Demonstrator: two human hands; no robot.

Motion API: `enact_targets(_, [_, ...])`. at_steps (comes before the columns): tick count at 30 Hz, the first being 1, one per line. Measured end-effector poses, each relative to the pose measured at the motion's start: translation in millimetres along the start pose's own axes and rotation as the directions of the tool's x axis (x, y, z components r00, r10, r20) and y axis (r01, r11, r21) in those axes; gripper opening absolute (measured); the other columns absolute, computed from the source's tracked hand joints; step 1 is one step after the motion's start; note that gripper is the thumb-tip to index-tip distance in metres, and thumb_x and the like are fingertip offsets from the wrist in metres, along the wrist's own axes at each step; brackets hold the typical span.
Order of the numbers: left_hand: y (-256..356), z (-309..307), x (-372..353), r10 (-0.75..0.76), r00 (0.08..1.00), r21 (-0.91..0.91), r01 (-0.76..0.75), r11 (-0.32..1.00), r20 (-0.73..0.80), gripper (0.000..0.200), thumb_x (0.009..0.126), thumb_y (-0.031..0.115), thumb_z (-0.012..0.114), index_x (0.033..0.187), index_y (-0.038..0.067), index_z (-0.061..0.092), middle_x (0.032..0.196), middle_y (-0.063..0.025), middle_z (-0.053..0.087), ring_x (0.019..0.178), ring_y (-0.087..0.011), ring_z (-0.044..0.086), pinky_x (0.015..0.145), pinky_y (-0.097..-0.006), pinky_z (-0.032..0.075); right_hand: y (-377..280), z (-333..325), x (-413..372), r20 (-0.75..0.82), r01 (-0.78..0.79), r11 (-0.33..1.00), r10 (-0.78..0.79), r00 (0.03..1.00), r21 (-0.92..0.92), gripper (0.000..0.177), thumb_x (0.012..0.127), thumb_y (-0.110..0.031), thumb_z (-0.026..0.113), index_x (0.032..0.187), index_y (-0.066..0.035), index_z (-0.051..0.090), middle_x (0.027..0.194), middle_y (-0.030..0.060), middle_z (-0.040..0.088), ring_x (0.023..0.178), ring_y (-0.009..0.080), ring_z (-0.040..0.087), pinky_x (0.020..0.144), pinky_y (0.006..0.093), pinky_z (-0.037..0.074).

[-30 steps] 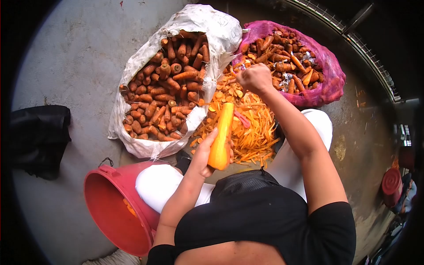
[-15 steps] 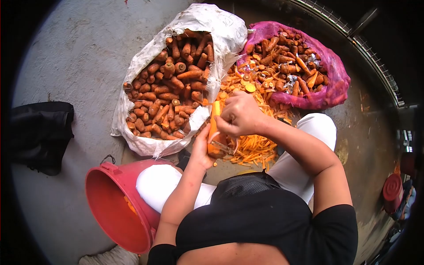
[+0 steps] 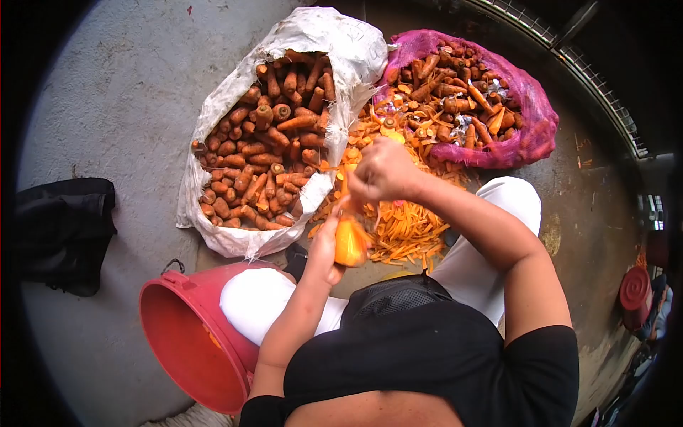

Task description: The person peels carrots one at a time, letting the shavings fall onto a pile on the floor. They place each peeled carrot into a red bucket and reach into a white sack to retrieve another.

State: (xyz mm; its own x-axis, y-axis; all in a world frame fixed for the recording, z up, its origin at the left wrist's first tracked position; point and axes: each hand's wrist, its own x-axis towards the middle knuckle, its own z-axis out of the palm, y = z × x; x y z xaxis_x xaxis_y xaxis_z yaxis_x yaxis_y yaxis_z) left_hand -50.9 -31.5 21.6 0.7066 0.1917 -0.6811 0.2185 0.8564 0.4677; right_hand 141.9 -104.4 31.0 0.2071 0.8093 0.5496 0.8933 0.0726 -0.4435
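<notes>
My left hand is wrapped round a thick carrot, its bright orange, partly peeled end pointing toward my lap. Just above it, my right hand is a closed fist at the carrot's far end. The peeler it grips is smeared by motion and mostly hidden now; its blade frame shows in the earlier view. Below both hands lies a heap of orange peelings.
A white sack full of unpeeled carrots stands ahead on the left. On the right is a pink mesh sack with carrots and scraps. A red bucket lies tilted by my left knee; a black cloth item is farther left.
My right hand has shifted slightly up with the peeler, away from the carrot's near end. The carrot has tilted in my left hand, its near end now showing peeled orange.
</notes>
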Motion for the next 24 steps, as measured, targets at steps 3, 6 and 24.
enact_targets(3, [-1, 4, -10, -0.012, 0.997, 0.115, 0.002, 0.993, 0.082, 0.044, 0.099, 0.045, 0.039, 0.116, 0.005, 0.050, 0.090, -0.0142, 0.062, 0.066, -0.0244, 0.065, 0.050, -0.0393, 0.056, 41, -3, 7, -0.064, -0.153, 0.968, 0.143, 0.988, -0.197, 0.042, 0.080, -0.020, 0.055, 0.039, -0.016, 0.051, 0.040, 0.0017, 0.048, 0.040, 0.0192, 0.046, 0.055, 0.0327, 0.042])
enact_targets(6, [0, 4, -14, -0.045, 0.987, 0.095, 0.030, 0.995, 0.152, 0.045, 0.099, 0.045, 0.038, 0.117, 0.005, 0.049, 0.090, -0.0144, 0.062, 0.067, -0.0244, 0.065, 0.053, -0.0396, 0.057, 90, -10, 1, -0.045, -0.303, 0.830, 0.320, 0.946, -0.469, 0.046, 0.088, -0.027, 0.049, 0.044, -0.016, 0.058, 0.042, 0.0034, 0.052, 0.041, 0.0202, 0.050, 0.065, 0.0362, 0.044])
enact_targets(24, [5, -2, 21, -0.058, 0.998, -0.286, 0.063, 0.956, 0.029, 0.041, 0.096, 0.039, 0.048, 0.113, 0.002, 0.053, 0.097, -0.0137, 0.063, 0.081, -0.0261, 0.065, 0.070, -0.0405, 0.056, -24, 0, 3, 0.021, 0.059, 0.995, -0.061, 0.998, 0.083, 0.037, 0.074, -0.019, 0.062, 0.040, -0.013, 0.047, 0.044, 0.0017, 0.050, 0.045, 0.0220, 0.046, 0.050, 0.0362, 0.034])
